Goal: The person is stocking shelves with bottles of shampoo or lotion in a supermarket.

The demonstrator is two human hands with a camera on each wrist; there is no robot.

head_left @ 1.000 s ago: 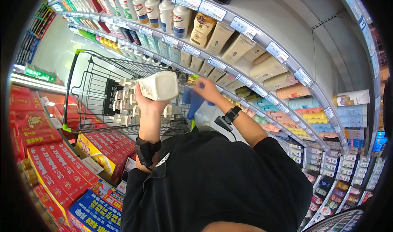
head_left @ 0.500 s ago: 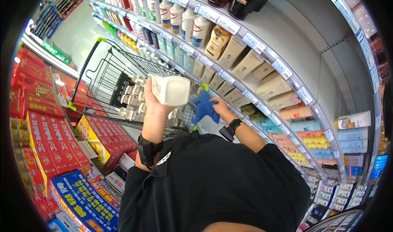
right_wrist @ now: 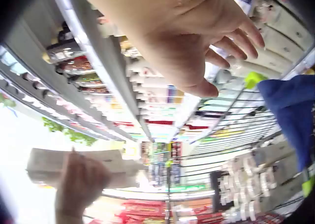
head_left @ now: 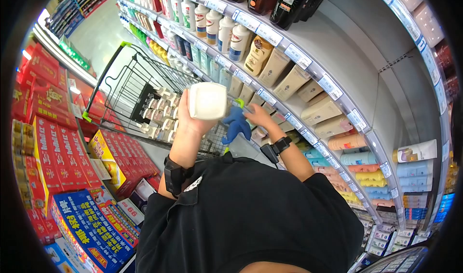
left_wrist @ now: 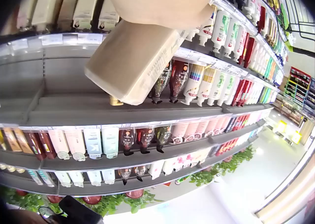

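My left hand grips a beige box-shaped bottle, its pale square base turned up toward the head camera. In the left wrist view the bottle slants below the hand. A blue cloth hangs at the near end of the shopping cart. My right hand is just right of the cloth. The right wrist view shows that hand with its fingers loosely extended and nothing in them, apart from the cloth. Several white pump bottles lie inside the cart.
Shelves of bottles with a price-tag rail run along the right side. Beige bottles and a brown-and-gold bottle stand there. Stacked red drink boxes and a blue carton are at left. Plants show above the shelves.
My right hand reached the blue cloth half a second ago and has now come off it; the cloth hangs lower and narrower. My left hand's bottle has shifted right, its base facing the camera more squarely.
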